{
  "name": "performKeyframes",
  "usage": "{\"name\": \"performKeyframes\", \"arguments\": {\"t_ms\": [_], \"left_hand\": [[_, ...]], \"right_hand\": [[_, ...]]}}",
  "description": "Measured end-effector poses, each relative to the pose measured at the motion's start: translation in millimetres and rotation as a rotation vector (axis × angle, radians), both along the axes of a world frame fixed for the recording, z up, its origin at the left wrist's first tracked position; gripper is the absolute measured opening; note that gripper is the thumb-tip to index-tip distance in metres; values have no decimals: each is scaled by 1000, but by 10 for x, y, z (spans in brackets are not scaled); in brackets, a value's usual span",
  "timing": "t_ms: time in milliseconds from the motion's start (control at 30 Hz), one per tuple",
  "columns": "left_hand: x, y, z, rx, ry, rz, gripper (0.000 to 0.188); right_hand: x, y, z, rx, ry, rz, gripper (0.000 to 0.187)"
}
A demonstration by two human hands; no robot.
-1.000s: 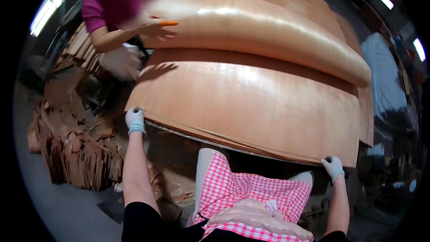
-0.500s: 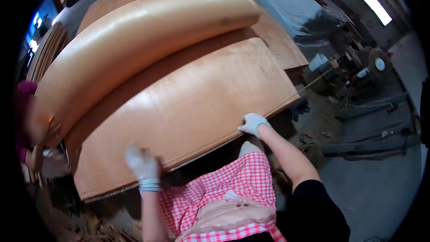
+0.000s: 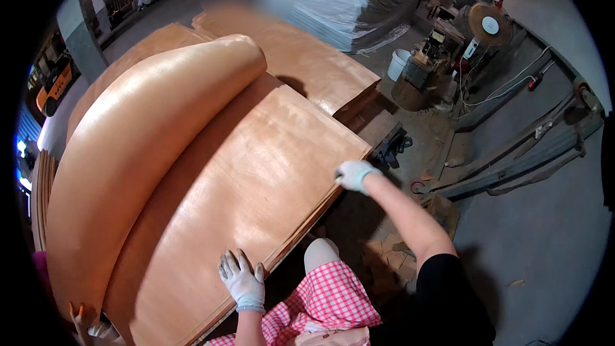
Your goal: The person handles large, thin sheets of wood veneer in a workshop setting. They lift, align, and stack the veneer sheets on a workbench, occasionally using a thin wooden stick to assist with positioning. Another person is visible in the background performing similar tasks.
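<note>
The flat top sheet (image 3: pixel 256 173) of thin reddish-tan wood lies on a stack directly in front of the person, its near edge running diagonally from the lower left to a corner at the right. Several layered edges show beneath it along this side. The left hand (image 3: pixel 243 285), in a white glove with a pale blue cuff, is placed palm down on the sheet just inside the near edge, fingers spread and gripping nothing. The right hand (image 3: pixel 352 175), gloved alike, is at the same edge near the right corner, fingers bent over it; whether they pinch the sheet cannot be told. Across the far side of the sheet lies a curled sheet (image 3: pixel 154 134), raised in a broad roll and casting a dark shadow band beside it. At the lower left end of the roll is a co-worker's hand (image 3: pixel 82 314) with orange at a finger, partly cut off by the dark rim. Beyond the right end of the roll lies a second stack (image 3: pixel 327 70) of wood sheets. Farther out are a plastic-covered pile (image 3: pixel 333 6), a white bucket (image 3: pixel 398 63) and, to its right, a machine with a round disc (image 3: pixel 489 24). A pink checked apron (image 3: pixel 336 298) covers the person's lap below the near edge
</note>
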State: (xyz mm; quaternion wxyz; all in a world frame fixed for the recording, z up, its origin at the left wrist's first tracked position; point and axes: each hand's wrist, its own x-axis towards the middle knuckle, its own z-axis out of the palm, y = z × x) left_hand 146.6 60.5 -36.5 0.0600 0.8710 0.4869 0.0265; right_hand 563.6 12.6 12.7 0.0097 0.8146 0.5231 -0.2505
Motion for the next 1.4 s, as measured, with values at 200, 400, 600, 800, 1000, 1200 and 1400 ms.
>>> {"name": "performKeyframes", "arguments": {"t_ms": [200,400,600,800,1000,1200,1400], "left_hand": [[16,-25,26,-13,37,7,66],[57,-47,-6,23,5,-20,67],[-137,-173,4,-109,-417,149,47],[-29,-597,553,-187,-854,-67,38],[-579,-777,601,-308,-1387,105,17],[-1835,-560,426,-210,-1563,693,7],[-4217,-79,-68,135,-1212,1294,5]], "right_hand": [[1006,-66,-152,-29,-260,-150,26],[1111,-300,-755,251,-83,-832,31],[-243,-394,-500,716,202,-565,28],[-2248,-600,204,690,745,-114,14],[-3475,-671,536,499,1261,-35,25],[-3624,-177,487,376,648,305,24],[-2681,-1,96,255,371,300,17]]}}
